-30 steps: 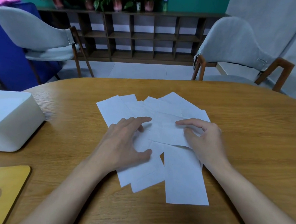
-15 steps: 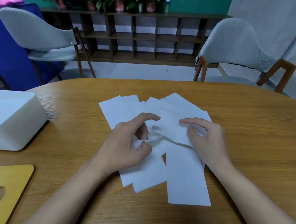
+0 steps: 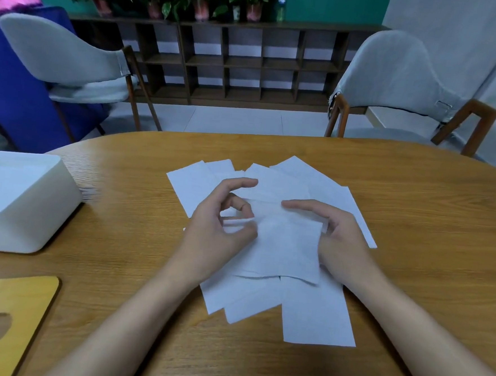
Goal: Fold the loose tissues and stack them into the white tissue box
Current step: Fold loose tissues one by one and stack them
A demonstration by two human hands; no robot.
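Okay, holding one thin white paper tissue point(image 3: 286, 249) just clear of the heap of loose white tissues point(image 3: 317, 316), mid oval wooden table point(image 3: 415, 217). Pinching its 9 o'clock edge w/ the left hand point(image 3: 213, 232): thumb against curled middle fingers, index sticking out straight. Gripping the 3 o'clock edge w/ the right hand point(image 3: 345, 247): thumb tucked behind the sheet, index stretched along the top. No fold visible yet.

Risks from here, prob.:
- Tearing the flimsy sheet if tugged apart too hard.
- Dragging a second sheet along, given the overlap underneath.
- Folding skewed w/ corners unmatched, so stacking lopsided later.
- Scattering the heap w/ a forearm on the reach to the rounded white plastic tissue box point(image 3: 25, 201), well apart at 9 o'clock.

Counting now:
- Two hands, one sheet in them.
- Roughly seven more sheets fanned flat below, overlaps hiding the true no.
- One box.
- One pale wooden lid w/ oval slot point(image 3: 12, 312) at 8 o'clock, off the box.
- Two grey padded chairs point(image 3: 62, 54) at 11 and 1 o'clock.
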